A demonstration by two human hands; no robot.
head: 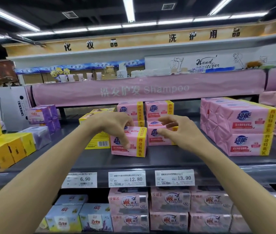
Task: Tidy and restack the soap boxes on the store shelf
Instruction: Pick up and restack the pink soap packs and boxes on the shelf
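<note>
Left grip (113,124) clasps pink soap box (133,146) from above — right grip (182,132) half-open, empty, before neighbouring box (155,141).

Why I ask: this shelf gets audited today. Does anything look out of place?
Yes. One pink soap box, gripped by the left hand, sits forward of the pink stacks and turned askew. Beside it, a yellow box shows its barcode instead of its front.

Three white price tags (127,179) sit side by side, reading 6.90, 12.80 and 13.90. A pink Shampoo banner (144,89) hangs higher up. Strip lights (128,9) glow on the ceiling.
</note>
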